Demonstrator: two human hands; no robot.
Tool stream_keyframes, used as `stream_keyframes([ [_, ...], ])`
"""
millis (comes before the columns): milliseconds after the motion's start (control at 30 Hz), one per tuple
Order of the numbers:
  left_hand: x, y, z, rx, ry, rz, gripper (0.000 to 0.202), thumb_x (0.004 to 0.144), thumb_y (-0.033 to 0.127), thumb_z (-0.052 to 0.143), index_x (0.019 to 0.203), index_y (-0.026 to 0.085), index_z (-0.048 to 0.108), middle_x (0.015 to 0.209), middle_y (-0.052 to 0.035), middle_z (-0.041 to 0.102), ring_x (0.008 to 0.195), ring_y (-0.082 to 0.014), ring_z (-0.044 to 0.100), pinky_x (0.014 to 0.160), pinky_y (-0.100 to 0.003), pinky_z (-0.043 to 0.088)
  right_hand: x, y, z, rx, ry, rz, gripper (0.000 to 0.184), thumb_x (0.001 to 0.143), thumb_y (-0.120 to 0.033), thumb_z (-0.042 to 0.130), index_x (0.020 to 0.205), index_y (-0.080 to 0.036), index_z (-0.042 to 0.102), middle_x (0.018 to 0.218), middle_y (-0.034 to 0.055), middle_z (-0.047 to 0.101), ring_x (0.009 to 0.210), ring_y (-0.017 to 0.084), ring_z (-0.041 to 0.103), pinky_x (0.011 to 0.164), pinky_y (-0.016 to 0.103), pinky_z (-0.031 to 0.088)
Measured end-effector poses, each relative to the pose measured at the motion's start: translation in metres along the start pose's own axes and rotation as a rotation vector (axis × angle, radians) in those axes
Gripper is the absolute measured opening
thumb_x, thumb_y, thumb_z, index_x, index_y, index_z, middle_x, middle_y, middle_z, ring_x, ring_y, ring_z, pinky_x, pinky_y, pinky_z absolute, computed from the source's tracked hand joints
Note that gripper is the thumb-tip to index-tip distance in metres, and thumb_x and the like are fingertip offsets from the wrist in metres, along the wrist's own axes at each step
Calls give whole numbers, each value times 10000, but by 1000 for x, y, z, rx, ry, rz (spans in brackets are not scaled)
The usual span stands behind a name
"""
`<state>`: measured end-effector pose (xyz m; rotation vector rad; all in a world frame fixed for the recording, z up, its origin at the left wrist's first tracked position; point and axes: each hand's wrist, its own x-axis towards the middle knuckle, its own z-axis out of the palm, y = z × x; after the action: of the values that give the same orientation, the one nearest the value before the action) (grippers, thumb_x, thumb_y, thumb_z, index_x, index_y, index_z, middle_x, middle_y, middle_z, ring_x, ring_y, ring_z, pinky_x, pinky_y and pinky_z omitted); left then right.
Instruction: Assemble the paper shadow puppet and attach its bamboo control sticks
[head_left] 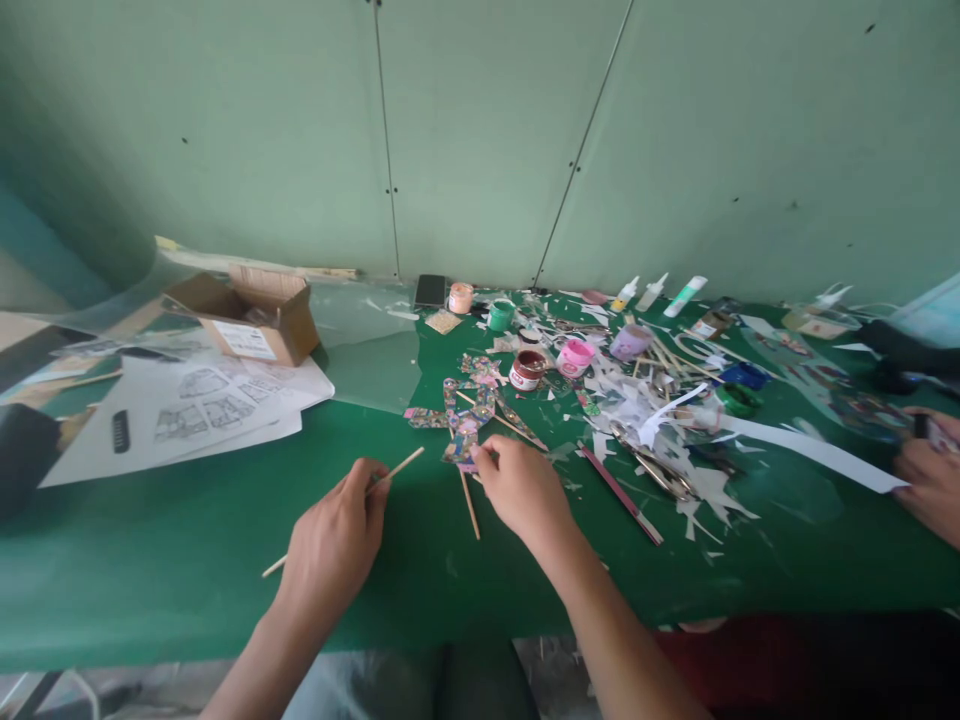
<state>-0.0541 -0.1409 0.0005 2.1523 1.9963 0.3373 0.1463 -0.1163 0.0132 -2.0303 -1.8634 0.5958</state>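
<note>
My left hand point(337, 535) is closed round a thin wooden stick point(401, 465) that slants up to the right over the green table point(187, 540). My right hand point(517, 485) pinches the near edge of a colourful patterned cut-out piece point(465, 420) lying flat on the table. A second wooden stick point(469, 503) lies between my two hands, just left of my right hand.
An open cardboard box point(251, 315) and printed sheets point(187, 410) sit at the left. Small paint pots point(527, 369), glue bottles point(651, 292), paper scraps point(645, 415) and a red strip point(621, 495) crowd the right. Another person's hand point(930, 475) shows at the right edge. A phone point(430, 290) lies by the wall.
</note>
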Motion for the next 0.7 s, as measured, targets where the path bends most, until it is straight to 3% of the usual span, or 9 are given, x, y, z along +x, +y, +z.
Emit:
stream_keyframes([
  [133,5,13,-1,-24,-105,25,205,947,383,477,1100,266,548,889,-7,722,776,-221,694,594,-269,399,8,-4,5,10,12,3,345,988,-417,388,1099,-188,621,909,116,742,823,255,691,597,289,355],
  [267,12,28,5,-35,-154,123,144,936,318,518,1061,281,577,972,18,727,857,-203,695,607,-260,390,3,4,6,85,-40,-92,432,933,-404,539,1311,-199,494,840,41,728,791,226,685,614,267,379],
  [533,20,56,16,54,-186,163,237,883,402,589,1073,263,569,978,-13,744,896,-252,711,593,-277,386,-8,26,-8,98,-75,-40,213,921,-241,564,1121,-211,633,818,19,719,718,176,654,584,242,368],
  [700,21,46,12,65,-199,60,283,873,223,501,1147,282,543,910,-4,747,856,-255,712,593,-292,364,-11,33,-15,-90,-22,73,149,921,-230,560,1008,-210,680,868,52,750,782,212,679,589,265,348],
])
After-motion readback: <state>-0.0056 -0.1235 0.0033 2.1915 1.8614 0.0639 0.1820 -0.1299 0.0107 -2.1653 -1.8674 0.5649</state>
